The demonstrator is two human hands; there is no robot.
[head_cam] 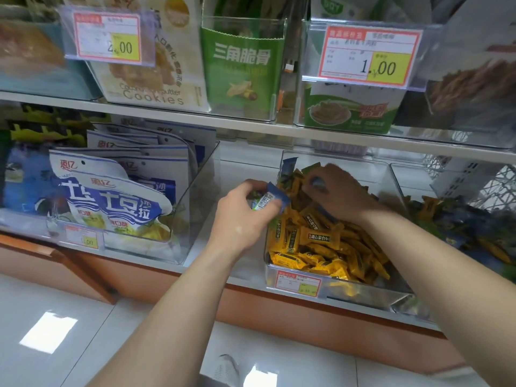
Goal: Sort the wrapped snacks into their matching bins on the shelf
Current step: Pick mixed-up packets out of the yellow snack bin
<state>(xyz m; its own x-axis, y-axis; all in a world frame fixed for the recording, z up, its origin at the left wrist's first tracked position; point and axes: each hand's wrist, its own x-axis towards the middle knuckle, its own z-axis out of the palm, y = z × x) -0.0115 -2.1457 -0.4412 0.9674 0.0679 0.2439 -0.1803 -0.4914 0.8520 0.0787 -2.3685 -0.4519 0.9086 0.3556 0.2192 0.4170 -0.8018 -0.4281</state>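
**When both hands are at the white shelf [251,263]**

Where the shelf's lower level begins on the left, a clear plastic bin of white-and-blue pouches [195,191] stands apart from the clear plastic bin of yellow wrapped snacks [349,294], with bare shelf between them. Just left of the yellow-snack bin's left wall, the left hand [243,216] is raised above that bare strip. Its fingers are curled round a small bunch of wrapped pieces, among them a dark blue wrapped snack [275,195] and a white one showing a barcode. Both poke out toward the bin's rim.

A red-and-yellow price label [298,282] is fixed to the front of the yellow-snack bin, and the heap inside is mostly yellow wrappers, with a few green and blue ones at the back. The right hand [340,191] lies palm down on that back part of the heap, fingers bent into the wrappers. A bluish scrap shows at the fingers, but whether it is gripped cannot be told. Touching the bin's right side, another clear plastic bin [396,180] holds a mix of dark blue, green and yellow pieces.
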